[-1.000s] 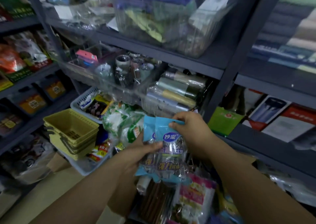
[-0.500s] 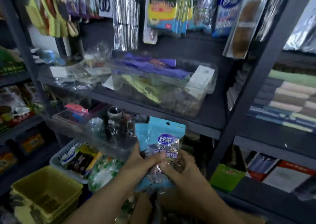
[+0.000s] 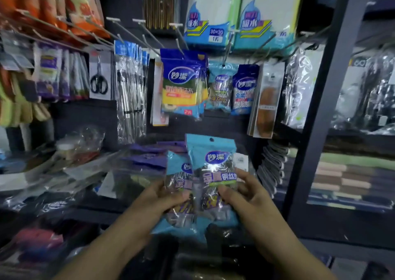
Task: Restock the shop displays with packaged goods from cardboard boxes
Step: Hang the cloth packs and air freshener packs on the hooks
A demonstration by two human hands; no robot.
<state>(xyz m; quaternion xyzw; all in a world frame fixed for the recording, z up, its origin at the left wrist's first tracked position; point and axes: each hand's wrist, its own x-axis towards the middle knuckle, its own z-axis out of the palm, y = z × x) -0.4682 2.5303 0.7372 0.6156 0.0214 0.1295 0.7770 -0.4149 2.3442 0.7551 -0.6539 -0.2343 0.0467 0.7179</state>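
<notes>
Head view. A clear bin (image 3: 136, 173) sits on the shelf (image 3: 89, 211) left of the packs and holds purple packets (image 3: 147, 160) and something yellow-green; the rest of its contents is too blurred to tell.

Two light-blue packs (image 3: 205, 185) are held upright side by side at centre, below the hooks. Each has a blue header with a punched hole, an oval blue logo and a clear shiny lower part with dark, glinting contents. The left pack sits a little lower and is partly overlapped by the right one.

The left hand (image 3: 158, 200) grips the left pack, thumb across its front. The right hand (image 3: 245, 198) grips the right pack, thumb on its front and fingers behind.

Above the packs, matching hung packs (image 3: 220, 87) dangle from a hook, with sponge packs (image 3: 181, 87) to their left and scissors (image 3: 98, 79) further left. Open air lies between the held packs and the hung packs. A dark post (image 3: 320, 117) stands right of the packs, close to the right hand.
</notes>
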